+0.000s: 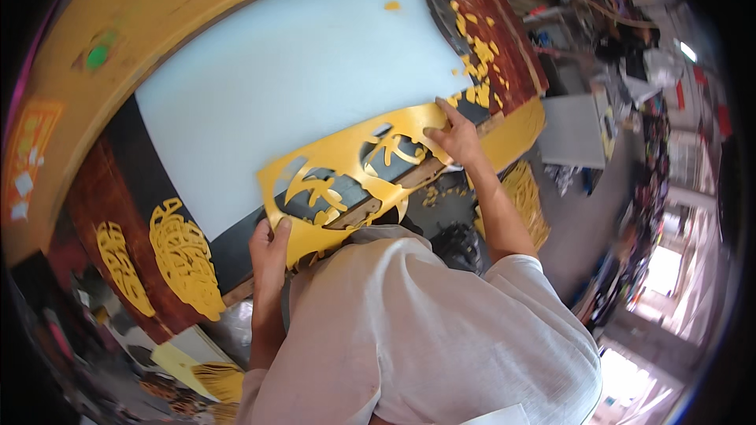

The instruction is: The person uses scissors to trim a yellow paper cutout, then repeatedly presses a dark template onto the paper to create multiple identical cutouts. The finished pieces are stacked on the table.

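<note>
Gripping a thin, glossy yellow cut-out sheet (354,181), left hand (269,256) and right hand (455,140).

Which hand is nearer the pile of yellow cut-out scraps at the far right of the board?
Right. The right hand grips the yellow cut-out sheet at its far end, just below the scraps. The left hand holds the sheet's near corner, well away from them.

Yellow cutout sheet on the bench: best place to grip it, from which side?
Grip the yellow cutout sheet by its solid outer borders at both ends, as the left hand and right hand do. The middle is cut into thin strips, likely fragile.
</note>
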Demonstrator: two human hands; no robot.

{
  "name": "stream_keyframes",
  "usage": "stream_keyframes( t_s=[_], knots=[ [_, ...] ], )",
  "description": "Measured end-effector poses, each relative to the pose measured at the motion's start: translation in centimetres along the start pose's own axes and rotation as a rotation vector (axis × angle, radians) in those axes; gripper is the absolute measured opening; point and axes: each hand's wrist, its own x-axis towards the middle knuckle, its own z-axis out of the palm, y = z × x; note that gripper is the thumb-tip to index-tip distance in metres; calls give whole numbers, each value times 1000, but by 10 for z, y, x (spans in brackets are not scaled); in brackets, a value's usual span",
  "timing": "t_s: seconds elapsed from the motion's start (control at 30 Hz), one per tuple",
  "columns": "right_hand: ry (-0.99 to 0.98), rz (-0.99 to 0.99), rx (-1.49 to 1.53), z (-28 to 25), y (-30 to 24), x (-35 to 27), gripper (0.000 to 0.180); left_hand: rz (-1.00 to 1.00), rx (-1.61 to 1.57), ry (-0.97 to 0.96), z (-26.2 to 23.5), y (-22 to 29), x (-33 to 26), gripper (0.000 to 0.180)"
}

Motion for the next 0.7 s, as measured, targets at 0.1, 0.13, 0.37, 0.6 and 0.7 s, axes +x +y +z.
stream_keyframes(
  t_s=[0.1, 0.13, 0.37, 0.6, 0.7],
  knots=[
    [-54, 76, 596, -9, 17, -34, 65, -3, 180, -153, 1, 10, -19, 23],
    [-128, 122, 664, -16, 25, -52, 58, 12, 276, -216, 1, 13, -28, 23],
    [-108, 222, 1022, -32, 105, -214, 36, 5, 336, -572, 27, 45, -74, 27],
    [544, 431, 905, -88, 221, -401, 32, 165, 508, -789, 170, 76, -124, 37],
    [863, 392, 683, -130, 263, -499, 34, 314, 579, -1041, 248, 81, -160, 35]
  ],
)
